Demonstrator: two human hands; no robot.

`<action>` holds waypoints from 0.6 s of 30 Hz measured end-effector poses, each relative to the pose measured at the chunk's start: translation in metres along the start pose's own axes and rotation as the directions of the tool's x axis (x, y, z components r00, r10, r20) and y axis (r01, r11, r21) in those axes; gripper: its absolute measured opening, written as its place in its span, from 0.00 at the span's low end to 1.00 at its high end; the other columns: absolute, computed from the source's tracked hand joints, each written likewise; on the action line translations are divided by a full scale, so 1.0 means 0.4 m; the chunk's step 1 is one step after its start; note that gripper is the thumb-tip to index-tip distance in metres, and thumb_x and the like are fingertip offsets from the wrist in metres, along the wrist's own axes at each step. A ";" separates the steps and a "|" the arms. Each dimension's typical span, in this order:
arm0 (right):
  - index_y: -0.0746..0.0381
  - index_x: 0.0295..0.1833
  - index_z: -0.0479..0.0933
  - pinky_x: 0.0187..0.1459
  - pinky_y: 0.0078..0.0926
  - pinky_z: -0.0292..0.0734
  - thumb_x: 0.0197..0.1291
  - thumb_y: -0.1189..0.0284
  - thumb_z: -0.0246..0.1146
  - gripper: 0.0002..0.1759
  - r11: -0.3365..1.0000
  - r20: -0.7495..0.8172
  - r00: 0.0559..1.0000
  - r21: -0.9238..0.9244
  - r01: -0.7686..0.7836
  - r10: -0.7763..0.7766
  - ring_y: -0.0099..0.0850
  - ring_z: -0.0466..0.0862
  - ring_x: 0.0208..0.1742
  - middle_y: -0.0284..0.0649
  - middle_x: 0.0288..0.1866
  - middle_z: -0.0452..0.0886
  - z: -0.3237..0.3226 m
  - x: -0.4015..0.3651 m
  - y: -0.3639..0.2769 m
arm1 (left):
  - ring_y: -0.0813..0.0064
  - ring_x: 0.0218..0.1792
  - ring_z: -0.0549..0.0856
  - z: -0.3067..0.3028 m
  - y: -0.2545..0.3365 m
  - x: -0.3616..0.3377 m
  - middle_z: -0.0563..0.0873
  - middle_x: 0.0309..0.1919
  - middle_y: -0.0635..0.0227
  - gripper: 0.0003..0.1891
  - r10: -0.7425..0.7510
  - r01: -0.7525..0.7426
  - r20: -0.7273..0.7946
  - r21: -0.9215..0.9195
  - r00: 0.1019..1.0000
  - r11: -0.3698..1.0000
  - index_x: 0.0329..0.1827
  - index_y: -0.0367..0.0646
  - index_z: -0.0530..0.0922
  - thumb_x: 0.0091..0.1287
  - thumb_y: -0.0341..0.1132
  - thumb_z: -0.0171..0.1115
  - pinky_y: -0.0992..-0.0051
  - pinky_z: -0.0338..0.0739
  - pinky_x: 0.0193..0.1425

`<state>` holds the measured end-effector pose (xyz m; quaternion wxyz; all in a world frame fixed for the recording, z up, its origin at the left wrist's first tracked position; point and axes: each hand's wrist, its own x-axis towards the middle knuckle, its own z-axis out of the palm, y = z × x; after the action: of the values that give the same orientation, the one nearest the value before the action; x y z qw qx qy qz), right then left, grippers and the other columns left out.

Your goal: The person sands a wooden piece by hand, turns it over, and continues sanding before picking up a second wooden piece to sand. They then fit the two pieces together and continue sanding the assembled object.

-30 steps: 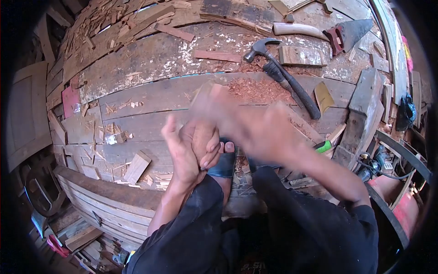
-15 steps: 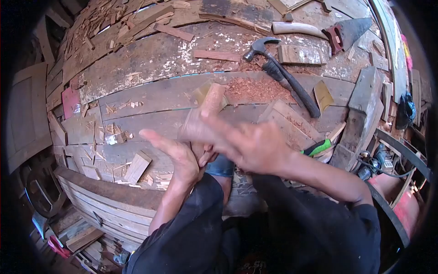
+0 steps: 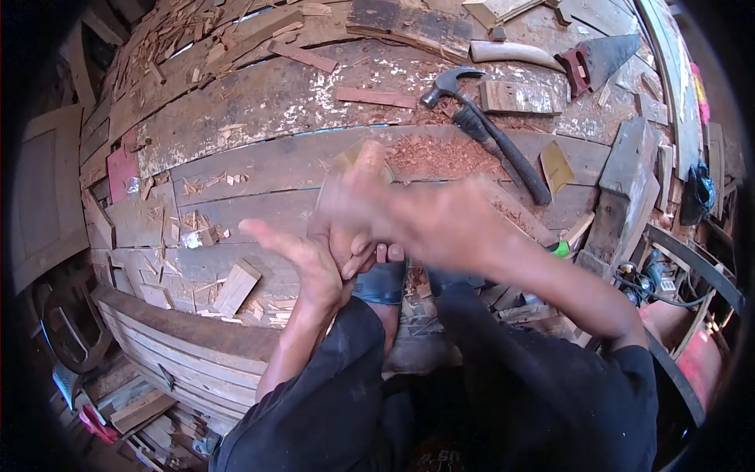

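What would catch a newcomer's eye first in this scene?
Probably the centre: the blurred right hand over a rounded wooden piece, with the left hand curled around its lower part. Just beyond, a bright patch of reddish shavings covers the boards, with a claw hammer lying beside it. At the upper right, a handsaw stands out by its dark red handle.
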<state>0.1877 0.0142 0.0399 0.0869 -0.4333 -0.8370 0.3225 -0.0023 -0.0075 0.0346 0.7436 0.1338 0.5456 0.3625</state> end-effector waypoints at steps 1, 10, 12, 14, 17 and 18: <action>0.43 0.82 0.66 0.21 0.42 0.79 0.74 0.49 0.61 0.34 0.998 -0.027 0.999 -0.049 -0.041 0.040 0.37 0.85 0.20 0.40 0.21 0.82 -0.003 0.022 0.029 | 0.83 0.15 0.60 -0.010 -0.007 0.010 0.69 0.19 0.76 0.77 -0.028 0.028 0.011 -0.018 1.000 0.999 0.58 0.33 0.76 0.37 0.99 0.11 0.79 0.52 0.17; 0.50 0.80 0.70 0.21 0.40 0.79 0.73 0.53 0.63 0.33 0.998 -0.186 0.982 -0.039 -0.046 0.038 0.35 0.87 0.24 0.40 0.27 0.85 0.039 0.030 0.049 | 0.82 0.15 0.63 -0.013 -0.014 -0.001 0.69 0.18 0.75 0.81 0.070 -0.069 0.006 -0.037 0.998 0.997 0.63 0.30 0.74 0.35 0.99 0.11 0.80 0.55 0.17; 0.50 0.81 0.69 0.21 0.40 0.79 0.72 0.53 0.64 0.35 0.999 -0.236 0.972 -0.052 0.000 -0.012 0.36 0.87 0.23 0.41 0.26 0.84 0.067 0.035 0.051 | 0.83 0.16 0.62 0.007 -0.019 -0.004 0.72 0.21 0.72 0.81 0.123 -0.117 -0.262 0.037 0.957 0.992 0.70 0.31 0.71 0.37 0.99 0.13 0.80 0.55 0.19; 0.50 0.81 0.68 0.20 0.39 0.79 0.72 0.52 0.65 0.36 0.995 -0.290 0.954 -0.091 0.050 -0.074 0.37 0.86 0.21 0.42 0.24 0.84 0.084 0.043 0.066 | 0.83 0.19 0.65 -0.009 -0.030 0.013 0.76 0.26 0.70 0.82 0.147 -0.157 -0.110 -0.092 0.983 0.983 0.75 0.31 0.70 0.39 0.99 0.13 0.80 0.58 0.20; 0.46 0.84 0.64 0.19 0.40 0.78 0.73 0.51 0.64 0.37 1.000 -0.195 0.981 -0.006 0.012 -0.013 0.38 0.84 0.18 0.43 0.22 0.82 0.035 0.025 0.011 | 0.79 0.26 0.73 -0.094 -0.052 0.044 0.84 0.36 0.65 0.84 0.198 -0.104 0.373 -0.256 0.907 0.961 0.78 0.31 0.69 0.39 0.99 0.11 0.79 0.64 0.24; 0.45 0.84 0.64 0.19 0.40 0.78 0.74 0.51 0.63 0.37 0.996 -0.172 0.981 -0.007 0.089 -0.089 0.38 0.84 0.18 0.44 0.22 0.83 0.040 0.008 -0.018 | 0.78 0.29 0.75 -0.088 -0.051 0.038 0.84 0.41 0.64 0.84 0.192 -0.160 0.315 -0.124 0.929 0.979 0.79 0.31 0.68 0.38 0.99 0.10 0.79 0.67 0.27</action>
<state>0.1741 0.0064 0.0316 0.1732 -0.4218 -0.8448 0.2799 -0.0241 -0.0183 -0.0013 0.7935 0.2042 0.3830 0.4266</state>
